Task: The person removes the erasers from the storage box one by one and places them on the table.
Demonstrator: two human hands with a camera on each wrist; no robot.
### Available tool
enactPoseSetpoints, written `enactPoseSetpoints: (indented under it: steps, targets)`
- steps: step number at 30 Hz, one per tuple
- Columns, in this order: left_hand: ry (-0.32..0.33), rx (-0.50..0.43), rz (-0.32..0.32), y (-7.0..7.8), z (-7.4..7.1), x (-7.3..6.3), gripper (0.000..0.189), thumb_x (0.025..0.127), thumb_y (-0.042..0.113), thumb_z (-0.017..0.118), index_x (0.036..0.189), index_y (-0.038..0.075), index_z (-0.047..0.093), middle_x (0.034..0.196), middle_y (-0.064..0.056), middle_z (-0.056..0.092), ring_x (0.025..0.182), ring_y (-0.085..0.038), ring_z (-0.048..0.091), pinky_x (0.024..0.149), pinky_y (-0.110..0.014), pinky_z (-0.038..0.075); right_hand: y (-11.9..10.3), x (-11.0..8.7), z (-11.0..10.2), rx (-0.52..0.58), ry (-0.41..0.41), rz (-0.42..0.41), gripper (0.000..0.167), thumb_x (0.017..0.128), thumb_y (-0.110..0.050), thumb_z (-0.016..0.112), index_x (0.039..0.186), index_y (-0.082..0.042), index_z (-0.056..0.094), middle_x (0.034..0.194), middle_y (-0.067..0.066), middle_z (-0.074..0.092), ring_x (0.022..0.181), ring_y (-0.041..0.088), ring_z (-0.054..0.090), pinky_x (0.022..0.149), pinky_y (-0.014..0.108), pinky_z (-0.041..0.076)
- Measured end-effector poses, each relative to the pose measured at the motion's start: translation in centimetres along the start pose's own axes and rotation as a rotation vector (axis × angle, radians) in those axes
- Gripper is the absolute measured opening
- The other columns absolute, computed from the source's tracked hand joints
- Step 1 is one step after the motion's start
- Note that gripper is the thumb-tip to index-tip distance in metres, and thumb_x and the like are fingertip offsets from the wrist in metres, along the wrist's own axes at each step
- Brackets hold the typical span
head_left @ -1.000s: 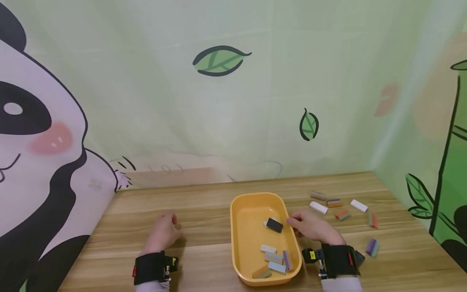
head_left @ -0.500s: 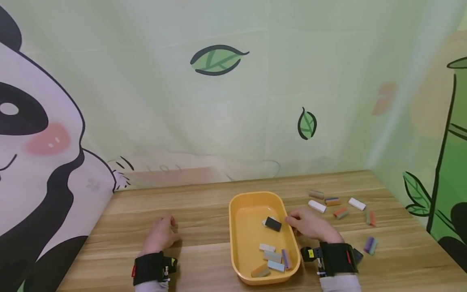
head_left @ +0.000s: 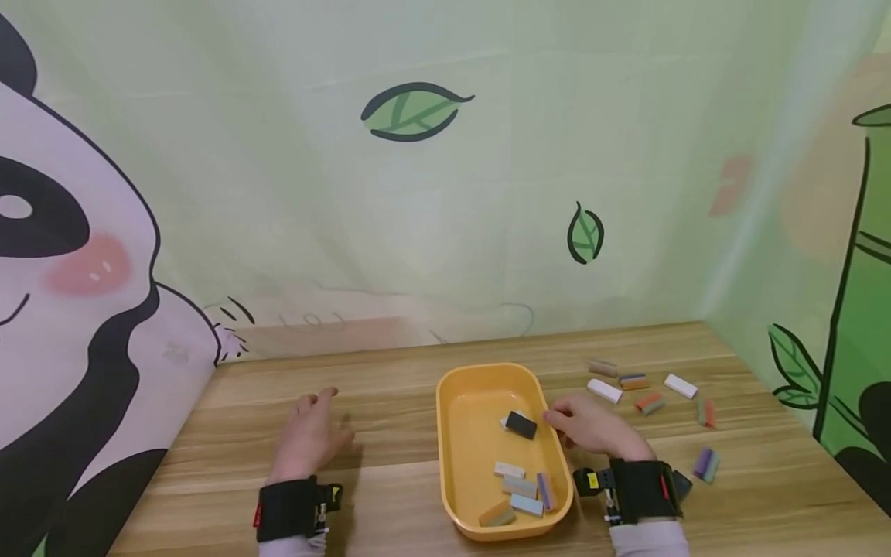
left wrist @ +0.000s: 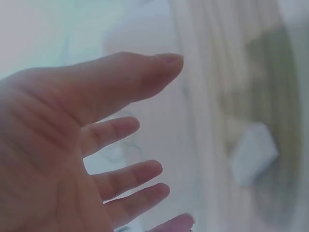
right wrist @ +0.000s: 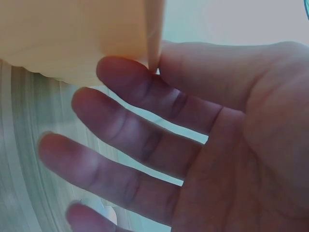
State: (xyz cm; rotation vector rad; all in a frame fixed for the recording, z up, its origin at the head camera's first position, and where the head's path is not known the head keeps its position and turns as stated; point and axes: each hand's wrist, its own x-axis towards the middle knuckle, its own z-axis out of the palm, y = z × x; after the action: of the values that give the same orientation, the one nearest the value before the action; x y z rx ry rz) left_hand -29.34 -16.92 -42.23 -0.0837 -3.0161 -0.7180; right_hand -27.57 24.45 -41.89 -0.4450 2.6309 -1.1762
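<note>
My right hand pinches the right rim of a yellow tray, thumb on one side of the wall and fingers on the outside. In the right wrist view, the tray wall runs down between thumb and index finger. Inside the tray are a black block partly over a white one, and several small bars, including a light blue one. My left hand is over the table left of the tray, fingers spread and holding nothing. A blurred white block shows beyond it in the left wrist view.
Several small blocks lie scattered right of the tray, among them white bars, an orange and grey one and a purple and green one. A dark block is partly behind the right wrist strap. A printed curtain backs the wooden table.
My left hand's fingers have opened out and reached slightly forward. My right hand stays at the tray rim, and the blocks stay where they were. The head view has shifted slightly.
</note>
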Motion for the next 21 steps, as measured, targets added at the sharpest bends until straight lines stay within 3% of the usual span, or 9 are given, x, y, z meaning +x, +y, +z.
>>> enactPoseSetpoints:
  steps: [4,9,12,18,21]
  targets:
    - [0.025,-0.011,0.090,2.5,-0.5,-0.5,0.074,0.083,0.019,0.077,0.144,0.003,0.040,0.140,-0.032,0.036,0.124,-0.049,0.041,0.090,-0.062,0.040,0.2,-0.1,0.1,0.003,-0.001,0.009,0.026,0.102,-0.017,0.050,0.084,-0.006,0.066,0.070,0.009,0.060,0.062,0.025,0.056,0.054,0.029,0.040]
    - [0.070,0.005,0.284,6.4,-0.6,-1.5,0.067,0.081,0.019,0.081,0.137,0.003,0.049,0.135,-0.028,0.046,0.120,-0.044,0.048,0.091,-0.059,0.042,0.1,-0.3,0.1,0.017,-0.004,0.011,0.026,0.102,-0.018,0.051,0.087,-0.005,0.067,0.070,0.008,0.059,0.062,0.026,0.056,0.054,0.030,0.040]
    - [0.046,0.023,0.405,8.7,0.1,-2.2,0.059,0.079,0.020,0.082,0.130,0.004,0.056,0.126,-0.022,0.055,0.113,-0.039,0.055,0.089,-0.054,0.046,0.1,-0.5,0.2,0.024,-0.007,0.020,0.025,0.102,-0.019,0.051,0.088,-0.005,0.066,0.069,0.009,0.058,0.060,0.022,0.054,0.054,0.030,0.039]
    - [-0.144,0.079,0.629,13.4,2.0,-3.7,0.042,0.081,0.021,0.081,0.117,0.008,0.062,0.106,-0.007,0.064,0.088,-0.022,0.063,0.078,-0.039,0.049,0.1,-0.4,0.2,0.010,-0.006,0.018,0.026,0.102,-0.017,0.050,0.086,-0.005,0.065,0.069,0.008,0.058,0.058,0.016,0.049,0.054,0.029,0.038]
    - [-0.273,0.101,0.675,15.4,3.0,-4.5,0.033,0.083,0.023,0.079,0.112,0.014,0.065,0.101,0.000,0.063,0.080,-0.011,0.059,0.073,-0.028,0.047,0.0,-0.2,0.0,-0.016,0.007,0.012,0.027,0.102,-0.017,0.050,0.083,-0.005,0.066,0.067,0.008,0.057,0.057,0.016,0.050,0.053,0.029,0.038]
